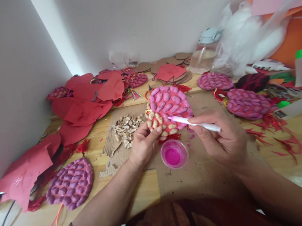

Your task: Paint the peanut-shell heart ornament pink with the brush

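My left hand (144,143) grips the lower left edge of a round red disc covered with peanut shells (169,108), thumb on its front. Most shells on it are pink; several at the lower left are bare tan. In my right hand (219,139) is a white pen-like applicator (202,123), held between thumb and fingers. Its pink tip touches or nearly touches the shells near the disc's middle. Just below the disc, a small clear cup (174,154) with bright pink liquid stands on the cardboard (198,184). Loose broken peanut shells (128,127) lie left of the disc.
Red paper pieces (87,97) pile up at the left. A purple shell-covered disc (70,183) lies front left, and another pink one (249,102) at the right. Behind are brown cardboard discs (143,67), a jar of liquid (203,58) and a plastic bag (249,35). Red scraps (286,144) lie right.
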A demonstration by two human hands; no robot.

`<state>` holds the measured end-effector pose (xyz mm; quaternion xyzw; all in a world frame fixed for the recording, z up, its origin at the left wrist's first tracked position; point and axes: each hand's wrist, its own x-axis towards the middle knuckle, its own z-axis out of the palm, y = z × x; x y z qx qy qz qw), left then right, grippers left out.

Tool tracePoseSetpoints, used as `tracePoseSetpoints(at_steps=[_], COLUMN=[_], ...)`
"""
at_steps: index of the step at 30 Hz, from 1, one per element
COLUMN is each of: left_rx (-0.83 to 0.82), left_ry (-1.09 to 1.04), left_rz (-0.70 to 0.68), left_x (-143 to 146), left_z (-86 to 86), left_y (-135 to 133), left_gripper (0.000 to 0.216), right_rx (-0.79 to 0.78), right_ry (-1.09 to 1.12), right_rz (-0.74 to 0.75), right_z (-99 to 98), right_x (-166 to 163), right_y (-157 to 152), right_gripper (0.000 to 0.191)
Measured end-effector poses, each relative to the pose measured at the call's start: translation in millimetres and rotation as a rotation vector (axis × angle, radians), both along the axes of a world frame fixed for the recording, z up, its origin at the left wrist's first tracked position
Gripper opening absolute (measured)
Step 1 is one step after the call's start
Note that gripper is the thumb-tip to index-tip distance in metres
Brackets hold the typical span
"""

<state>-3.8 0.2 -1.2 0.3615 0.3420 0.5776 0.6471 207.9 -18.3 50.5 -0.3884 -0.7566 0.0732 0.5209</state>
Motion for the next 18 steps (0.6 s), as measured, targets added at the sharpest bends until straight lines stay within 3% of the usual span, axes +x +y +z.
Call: tracePoseSetpoints(at_steps=[4, 11, 18], left_rx=[-0.021, 0.056, 0.048], left_ry=[0.005, 0.070, 0.073], left_rz=[0.016, 0.098, 0.124], left_x=[-1, 0, 1], left_z=[1.2, -3.8, -0.9], left_y=[1, 6, 8], left_gripper=[0.025, 0.031, 0.031], right_rx=[-0.027, -0.188, -0.099], right_ry=[-0.075, 0.043, -0.449], right_rz=[0.025, 0.072, 0.248], right_z=[3.1, 13.4, 15.0], right_x=[1, 9, 2], right_y=[-2, -13, -12], right_gripper=[0.017, 0.006, 0.018])
